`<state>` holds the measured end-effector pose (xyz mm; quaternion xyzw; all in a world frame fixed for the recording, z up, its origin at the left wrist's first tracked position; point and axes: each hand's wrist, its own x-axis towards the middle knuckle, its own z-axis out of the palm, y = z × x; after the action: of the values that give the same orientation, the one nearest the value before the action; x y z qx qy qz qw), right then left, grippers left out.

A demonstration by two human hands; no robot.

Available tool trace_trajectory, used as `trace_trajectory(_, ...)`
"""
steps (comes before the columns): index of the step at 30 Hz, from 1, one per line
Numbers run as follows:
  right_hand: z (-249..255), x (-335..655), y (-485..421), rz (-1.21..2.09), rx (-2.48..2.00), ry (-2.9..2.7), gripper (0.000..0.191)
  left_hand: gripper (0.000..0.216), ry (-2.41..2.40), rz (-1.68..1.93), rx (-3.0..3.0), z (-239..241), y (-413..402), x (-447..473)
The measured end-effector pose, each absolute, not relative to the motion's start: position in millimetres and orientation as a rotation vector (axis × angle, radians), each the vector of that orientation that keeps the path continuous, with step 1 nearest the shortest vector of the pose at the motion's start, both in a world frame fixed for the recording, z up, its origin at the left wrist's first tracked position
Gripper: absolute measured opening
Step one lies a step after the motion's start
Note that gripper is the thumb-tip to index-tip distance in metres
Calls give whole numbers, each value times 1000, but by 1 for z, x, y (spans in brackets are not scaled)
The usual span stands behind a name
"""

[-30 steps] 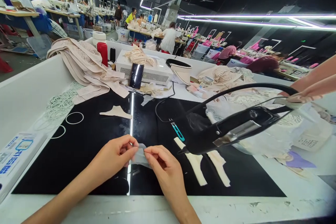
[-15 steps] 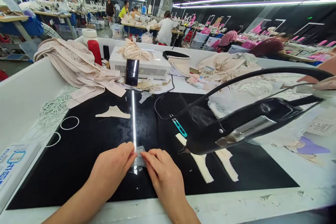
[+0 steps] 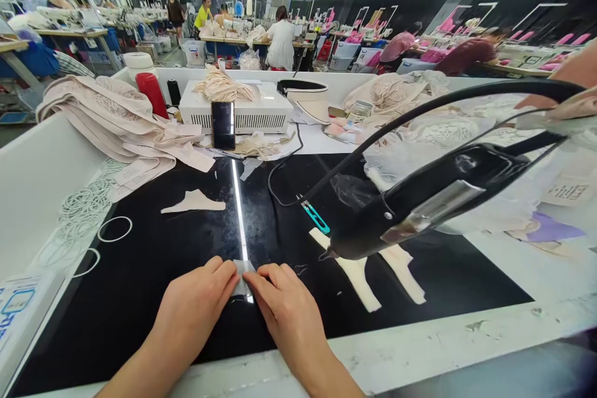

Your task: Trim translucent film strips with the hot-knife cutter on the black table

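Observation:
Near the front of the black mat (image 3: 116, 317), my left hand (image 3: 196, 298) and my right hand (image 3: 289, 305) meet at a small translucent piece of film (image 3: 241, 288). The fingertips of each hand pinch one side of it, low over the mat. Fingers partly cover the film, so its full shape is hidden. To the right of my hands lie two cream fabric cutouts (image 3: 361, 283). Farther left, another cream cutout (image 3: 196, 201) rests flat. Turquoise thread snips (image 3: 317, 217) lie beyond my right hand.
A black corded tool with a pointed tip (image 3: 420, 199) hangs over the mat's right side. A phone (image 3: 223, 126) leans on a white vented box (image 3: 261, 115). Beige fabric strips (image 3: 112, 118) and pale elastic loops (image 3: 86, 202) fill the left; clear plastic bags (image 3: 401, 161) lie right.
The camera view has shifted slightly. Both hands stay pinched on the film, which now sits closer between the fingertips. The surrounding things have kept their places.

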<state>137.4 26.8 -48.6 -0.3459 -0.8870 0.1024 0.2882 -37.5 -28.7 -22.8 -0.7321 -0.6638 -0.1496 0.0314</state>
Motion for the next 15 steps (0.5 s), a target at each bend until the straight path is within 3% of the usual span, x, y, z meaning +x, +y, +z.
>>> trace_trajectory(15, -48, 135, 28, 265, -943, -2377, 17, 32, -2012, -450, -2222, -29, -28, -42)
